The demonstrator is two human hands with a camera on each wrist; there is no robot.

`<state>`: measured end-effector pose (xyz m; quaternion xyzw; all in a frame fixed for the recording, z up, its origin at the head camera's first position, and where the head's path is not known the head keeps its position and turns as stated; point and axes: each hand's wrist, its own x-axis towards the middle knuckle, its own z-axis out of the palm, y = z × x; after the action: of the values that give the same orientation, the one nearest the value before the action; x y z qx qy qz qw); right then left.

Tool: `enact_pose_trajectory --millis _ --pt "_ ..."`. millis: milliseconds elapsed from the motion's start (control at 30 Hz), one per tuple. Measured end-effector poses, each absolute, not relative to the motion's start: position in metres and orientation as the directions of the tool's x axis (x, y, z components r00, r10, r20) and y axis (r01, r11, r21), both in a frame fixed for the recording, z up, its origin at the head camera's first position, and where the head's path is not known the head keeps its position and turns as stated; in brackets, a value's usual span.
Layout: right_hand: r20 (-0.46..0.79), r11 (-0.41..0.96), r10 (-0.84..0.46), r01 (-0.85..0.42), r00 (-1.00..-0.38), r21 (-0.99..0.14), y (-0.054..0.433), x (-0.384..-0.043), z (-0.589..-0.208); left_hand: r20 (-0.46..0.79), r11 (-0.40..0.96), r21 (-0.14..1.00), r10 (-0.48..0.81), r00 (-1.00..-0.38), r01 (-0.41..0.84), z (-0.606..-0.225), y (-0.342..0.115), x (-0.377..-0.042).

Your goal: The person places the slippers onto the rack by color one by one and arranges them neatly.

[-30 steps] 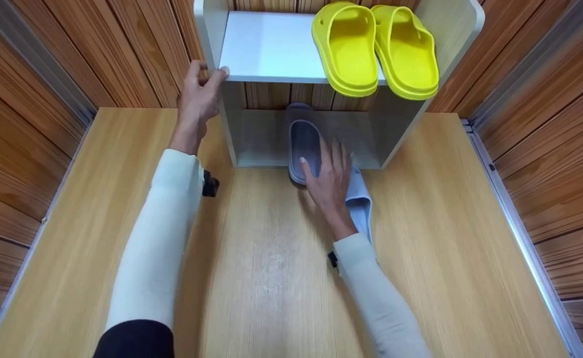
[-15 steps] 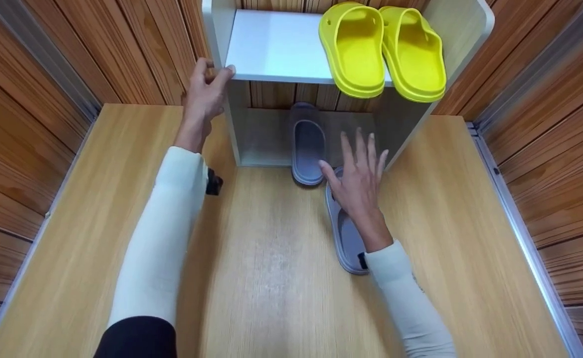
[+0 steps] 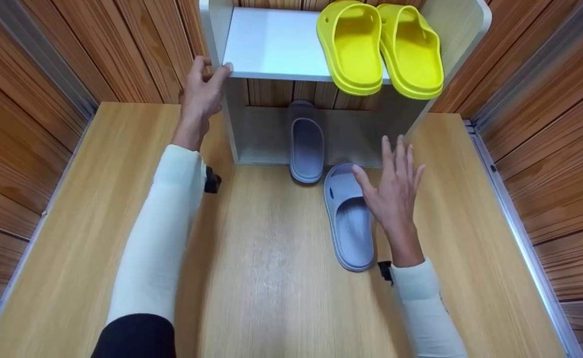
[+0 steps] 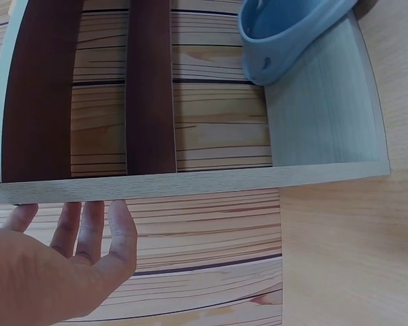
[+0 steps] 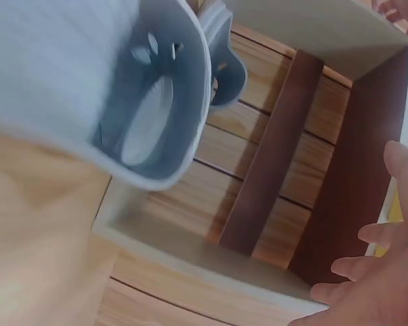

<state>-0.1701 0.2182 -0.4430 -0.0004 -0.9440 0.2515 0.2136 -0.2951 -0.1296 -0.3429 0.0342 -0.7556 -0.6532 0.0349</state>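
Observation:
My left hand (image 3: pixel 203 97) grips the left side panel (image 3: pixel 216 30) of a small shoe rack, thumb at its front edge and fingers on the outer face. A grey slipper (image 3: pixel 307 149) lies on the rack's lower level, its heel jutting past the front. In front of the rack, another grey slipper (image 3: pixel 355 233) rests on the wooden floor, toe toward the rack. Just right of that slipper is my right hand (image 3: pixel 395 194), fingers spread and holding nothing; its thumb overlaps the slipper's edge in the head view.
Two yellow clogs (image 3: pixel 356 54) stand on the right part of the white upper shelf (image 3: pixel 276 44), heels over its front edge. Wood-plank walls (image 3: pixel 559 164) enclose the floor, with a metal strip (image 3: pixel 520 233) along the right side.
My right hand has drawn away from over the slippers, moving right and uncovering the front slipper. The left hand stays on the rack's side panel.

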Motion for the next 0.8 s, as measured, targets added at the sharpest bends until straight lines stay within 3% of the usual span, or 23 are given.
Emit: enact_pose_trajectory --millis 333,800 --pt "0.358 0.861 0.186 -0.023 -0.915 -0.507 0.236 -0.149 -0.441 -0.011 0.156 0.987 -0.109 -0.994 -0.028 -0.339 -0.129 -0.298" --pt "0.24 0.771 0.297 0.084 -0.924 -0.631 0.235 -0.118 -0.47 0.015 0.167 0.986 -0.112 -0.994 -0.004 -0.343 -0.128 -0.295"
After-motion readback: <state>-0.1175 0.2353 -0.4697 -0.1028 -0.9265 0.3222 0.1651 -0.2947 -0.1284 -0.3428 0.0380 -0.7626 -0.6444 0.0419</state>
